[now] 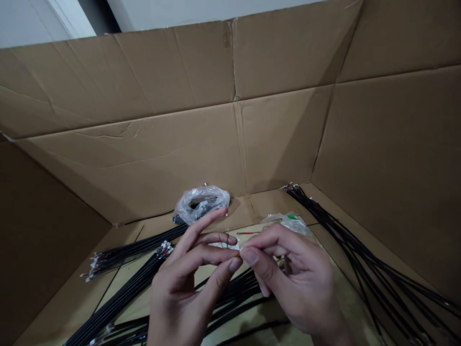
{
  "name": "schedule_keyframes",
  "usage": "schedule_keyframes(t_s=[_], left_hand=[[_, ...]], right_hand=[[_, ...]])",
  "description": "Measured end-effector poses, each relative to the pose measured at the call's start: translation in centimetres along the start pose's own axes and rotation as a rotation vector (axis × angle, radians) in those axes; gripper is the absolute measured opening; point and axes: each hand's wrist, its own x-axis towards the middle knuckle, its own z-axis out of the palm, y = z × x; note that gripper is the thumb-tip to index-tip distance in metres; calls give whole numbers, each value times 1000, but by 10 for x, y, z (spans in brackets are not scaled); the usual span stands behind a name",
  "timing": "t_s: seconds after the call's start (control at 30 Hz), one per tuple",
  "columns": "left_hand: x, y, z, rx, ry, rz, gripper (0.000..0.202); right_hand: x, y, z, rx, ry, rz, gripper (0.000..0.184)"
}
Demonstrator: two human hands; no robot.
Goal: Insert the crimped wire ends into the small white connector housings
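Close together at the centre, my two hands meet fingertip to fingertip. My left hand [190, 278] pinches a thin orange wire [236, 255] between thumb and index finger, its other fingers partly raised. Thumb and index finger of my right hand [295, 278] are closed on a small white connector [241, 249], mostly hidden by the fingertips. Thin dark and red wires [227, 238] stand up just behind the left fingers. Beneath the hands lie several black cables [239, 288], and small white pieces [230, 241] show between the hands.
Cardboard walls [180, 139] enclose the work surface. Black cable bundles with white connector ends lie at left [126, 293], further back left [144, 245] and along the right [342, 235]. A plastic-wrapped coil [201, 202] sits at the back, near a clear bag [288, 222] with a green mark.
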Motion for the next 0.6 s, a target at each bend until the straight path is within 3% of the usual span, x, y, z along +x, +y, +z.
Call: schedule_keyframes(t_s=[0.33, 0.6], left_hand=[[1, 2, -8, 13, -30, 25, 11], [0, 4, -3, 41, -16, 48, 13]], right_hand=[[4, -8, -7, 24, -99, 85, 21], [5, -11, -4, -147, -35, -36, 19]])
